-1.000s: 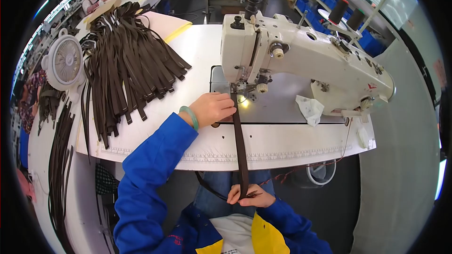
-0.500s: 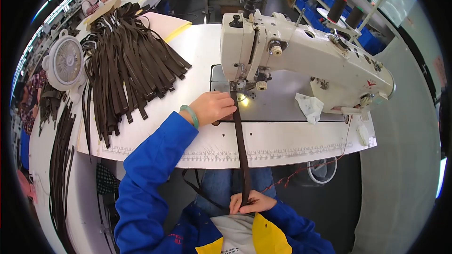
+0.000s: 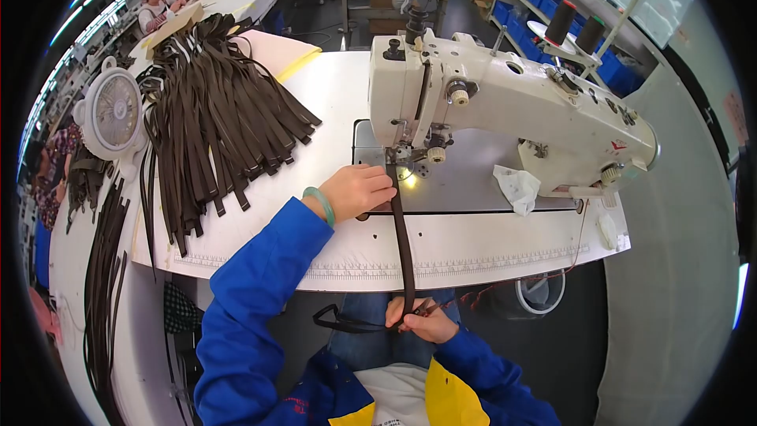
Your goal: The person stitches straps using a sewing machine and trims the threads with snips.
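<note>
1. Worker's L hand (image 3: 356,192), fingers narrow on strap (image 3: 403,244) nr sewing machine (image 3: 505,79); R hand (image 3: 430,322) grips it below table edge (image 3: 355,282).
2. Risk: uneven R-hand pull cd skew strap; fingertips close to stitching area.
3. Room R, btwn strap & white scrap (image 3: 518,188).

There's the dark brown strap (image 3: 402,244), long, narrow and flat: its upper stretch lies against the left hand's (image 3: 361,191) fingertips, the middle runs down, gently bowed, into the right hand's (image 3: 426,320) grip, and a dark loop sticks out left of that grip.
</note>
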`<state>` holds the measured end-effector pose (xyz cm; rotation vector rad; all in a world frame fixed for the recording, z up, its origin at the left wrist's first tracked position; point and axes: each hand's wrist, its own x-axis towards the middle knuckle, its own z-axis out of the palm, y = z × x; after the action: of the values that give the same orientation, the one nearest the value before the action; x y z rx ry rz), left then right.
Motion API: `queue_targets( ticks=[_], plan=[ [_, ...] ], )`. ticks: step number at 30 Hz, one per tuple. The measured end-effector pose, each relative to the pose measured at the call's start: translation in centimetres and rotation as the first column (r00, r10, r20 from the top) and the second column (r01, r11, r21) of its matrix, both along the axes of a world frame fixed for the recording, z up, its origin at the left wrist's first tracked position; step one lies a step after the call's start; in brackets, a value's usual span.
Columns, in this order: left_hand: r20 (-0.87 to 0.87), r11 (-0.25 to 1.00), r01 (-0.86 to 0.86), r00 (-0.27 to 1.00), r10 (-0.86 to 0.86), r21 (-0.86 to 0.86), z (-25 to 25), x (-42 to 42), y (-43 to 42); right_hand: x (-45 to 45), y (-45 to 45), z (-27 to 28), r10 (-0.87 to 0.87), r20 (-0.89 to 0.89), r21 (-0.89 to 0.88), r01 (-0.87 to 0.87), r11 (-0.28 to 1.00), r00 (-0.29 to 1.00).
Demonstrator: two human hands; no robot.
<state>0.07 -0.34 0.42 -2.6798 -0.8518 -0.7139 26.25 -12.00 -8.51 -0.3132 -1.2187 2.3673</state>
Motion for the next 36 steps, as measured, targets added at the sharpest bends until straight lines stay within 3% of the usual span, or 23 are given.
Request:
queue_targets(
  ticks=[13, 23, 27, 30, 34, 36],
  plan=[
    [-0.014, 1.0, -0.015, 1.0, 0.015, 0.014, -0.1, 0.0, 0.0, 1.1, -0.5, 0.6, 0.307, 0.003, 0.198, -0.301, 0.933, 0.952],
    [-0.005, 1.0, -0.024, 1.0, 0.024, -0.006, -0.1, 0.0, 0.0, 1.4, -1.1, 0.8, 0.47, 0.026, 0.212, -0.464, 0.86, 0.882],
    [0.002, 1.0, -0.025, 1.0, 0.025, -0.002, -0.1, 0.0, 0.0, 1.2, -0.7, 0.5, 0.353, 0.024, 0.171, -0.352, 0.92, 0.935],
    [0.011, 1.0, -0.025, 1.0, 0.024, 0.011, -0.3, 0.1, 0.1, 0.5, -0.9, 0.5, 0.127, 0.003, 0.073, -0.127, 0.989, 0.992],
    [0.018, 1.0, -0.021, 1.0, 0.021, -0.001, -0.1, 0.1, 0.0, -0.2, -0.6, 0.7, -0.1, 0.106, -0.076, 0.109, 0.991, 0.989],
    [0.017, 1.0, -0.019, 1.0, 0.02, -0.003, 0.0, 0.1, 0.0, -0.3, -0.5, 1.1, -0.093, 0.119, -0.124, 0.107, 0.987, 0.989]
  ],
)
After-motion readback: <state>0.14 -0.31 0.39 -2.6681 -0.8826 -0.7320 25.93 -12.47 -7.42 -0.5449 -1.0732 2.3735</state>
